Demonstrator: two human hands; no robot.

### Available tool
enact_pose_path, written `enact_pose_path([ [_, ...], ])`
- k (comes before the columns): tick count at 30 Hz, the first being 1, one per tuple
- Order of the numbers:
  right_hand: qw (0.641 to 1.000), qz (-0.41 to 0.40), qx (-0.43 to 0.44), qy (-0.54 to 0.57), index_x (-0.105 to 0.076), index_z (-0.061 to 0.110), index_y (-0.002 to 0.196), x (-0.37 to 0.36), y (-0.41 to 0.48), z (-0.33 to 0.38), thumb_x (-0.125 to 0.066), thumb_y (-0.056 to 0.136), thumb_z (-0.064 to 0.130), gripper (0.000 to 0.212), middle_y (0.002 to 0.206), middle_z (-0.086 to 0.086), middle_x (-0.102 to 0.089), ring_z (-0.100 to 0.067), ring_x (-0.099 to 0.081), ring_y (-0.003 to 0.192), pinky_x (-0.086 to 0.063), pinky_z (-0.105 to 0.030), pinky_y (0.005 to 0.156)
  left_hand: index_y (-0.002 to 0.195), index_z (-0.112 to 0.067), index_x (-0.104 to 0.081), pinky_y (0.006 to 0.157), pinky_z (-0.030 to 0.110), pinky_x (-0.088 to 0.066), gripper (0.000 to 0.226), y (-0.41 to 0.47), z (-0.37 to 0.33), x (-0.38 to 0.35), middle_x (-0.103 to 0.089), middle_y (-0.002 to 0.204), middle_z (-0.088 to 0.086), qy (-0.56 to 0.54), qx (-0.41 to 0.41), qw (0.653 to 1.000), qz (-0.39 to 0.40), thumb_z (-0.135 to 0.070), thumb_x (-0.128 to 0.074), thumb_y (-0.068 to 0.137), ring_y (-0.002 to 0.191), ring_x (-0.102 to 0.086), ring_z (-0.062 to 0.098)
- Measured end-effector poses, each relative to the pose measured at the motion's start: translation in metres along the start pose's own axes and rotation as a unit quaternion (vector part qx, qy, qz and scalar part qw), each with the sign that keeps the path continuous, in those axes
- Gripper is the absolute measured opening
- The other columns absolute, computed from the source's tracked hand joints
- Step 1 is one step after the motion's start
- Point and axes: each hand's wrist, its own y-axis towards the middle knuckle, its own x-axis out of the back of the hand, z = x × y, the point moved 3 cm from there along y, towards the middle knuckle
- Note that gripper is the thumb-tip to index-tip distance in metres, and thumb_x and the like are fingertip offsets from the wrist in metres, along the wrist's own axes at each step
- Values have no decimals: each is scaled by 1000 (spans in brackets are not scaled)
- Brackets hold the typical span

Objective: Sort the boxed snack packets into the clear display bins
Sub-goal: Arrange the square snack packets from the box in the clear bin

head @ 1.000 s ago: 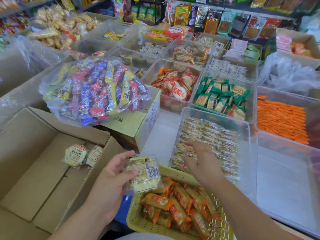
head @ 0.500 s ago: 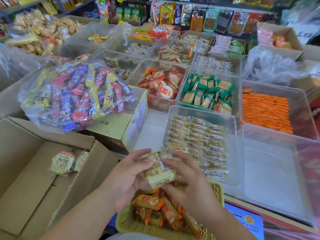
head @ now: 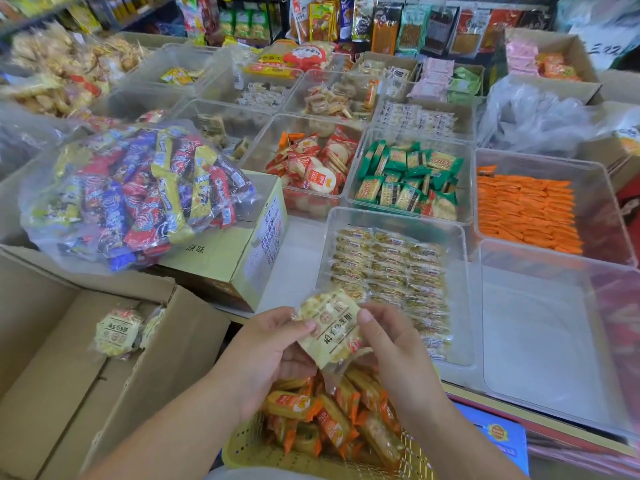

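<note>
Grip: both hands pinched one pale snack packet (head: 330, 329), the left hand (head: 268, 355) on its left edge, the right hand (head: 391, 351) on its right.
Packet: it was held tilted, label up, above a yellow basket (head: 249, 452) of orange-wrapped snacks.
Nearest bin: a clear bin (head: 460, 237) just beyond the hands held rows of similar pale packets.
Box: the open cardboard box (head: 52, 358) to the left held two more packets (head: 117, 332).
Farther left: a clear bag of mixed sweets (head: 138, 192) lay on a yellow carton (head: 239, 251).
</note>
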Motion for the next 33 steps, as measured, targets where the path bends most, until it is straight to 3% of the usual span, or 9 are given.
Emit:
enact_pose_path([
  [3, 990, 13, 97, -97, -54, 57, 123, 7, -4, 5, -59, 83, 53, 40, 127, 21, -59, -3, -57, 121, -52, -23, 87, 109, -4, -72, 53, 32, -59, 19, 5, -1, 2, -77, 89, 21, -41, 17, 998, -53, -16, -67, 95, 65, -72, 27],
  [6, 913, 45, 268, -306, -53, 40, 139, 8, -5, 8, -69, 78, 27, 64, 153, 15, -40, -9, -35, 144, -34, -29, 112, 105, -1, -73, 44, 29, -54, 27, 11, -2, 2, -70, 78, 20, -48, 31, 997, -42, -20, -73, 85, 53, -66, 24],
  [8, 855, 50, 344, -385, -63, 29, 134, 6, -3, 6, -72, 78, 16, 58, 151, 8, -47, -17, -38, 144, -31, -32, 116, 101, -4, -76, 46, 29, -53, 29, 14, -1, -1, -65, 76, 20, -13, 51, 999, 0, -28, -75, 84, 52, -63, 24],
  [11, 847, 31, 375, -375, -69, 18, 128, 15, 7, 7, -72, 84, 7, 46, 134, 4, -63, -17, -54, 127, -41, -28, 109, 92, -13, -75, 57, 32, -53, 38, 26, 2, -4, -70, 79, 11, 24, 50, 998, -24, -49, -61, 96, 60, -65, 22],
  [15, 865, -55, 304, -395, -66, 15, 130, 39, 42, 19, -74, 88, 8, 44, 116, 0, -68, -16, -62, 98, -50, -26, 85, 137, -31, -57, 88, 30, -47, 45, 49, 6, 5, -63, 124, -8, 306, -83, 935, -157, -56, -48, 101, 115, -60, 17],
  [22, 835, -24, 187, -516, -71, 13, 110, 29, 125, 20, -69, 90, 18, 21, 90, -5, -64, -26, -59, 84, -52, -32, 70, 154, -20, -39, 113, 48, -36, 77, 73, 15, -3, -58, 144, -1, 618, -36, 779, -99, -67, -51, 95, 134, -51, 25],
  [25, 812, 24, 118, -571, -59, 20, 92, 14, 140, 5, -64, 90, 22, 6, 84, 1, -55, -25, -60, 87, -46, -29, 61, 151, -16, -42, 111, 45, -39, 72, 77, 19, -3, -58, 145, 3, 630, -20, 771, -84, -66, -45, 98, 134, -52, 26],
  [27, 798, 64, 72, -594, -62, 22, 107, 7, 146, -6, -60, 92, 30, 17, 92, 0, -60, -24, -60, 89, -44, -28, 60, 152, -17, -42, 111, 43, -40, 71, 78, 21, -1, -58, 146, 3, 626, -17, 775, -80, -65, -44, 99, 135, -52, 26],
  [33, 797, 142, 26, -587, -51, 16, 141, 1, 144, -21, -41, 103, 49, 52, 136, -13, -60, -33, -56, 122, -49, -44, 98, 158, -18, -32, 117, 43, -33, 77, 69, 19, 1, -46, 156, 3, 607, -45, 791, -61, -63, -49, 98, 143, -42, 26],
])
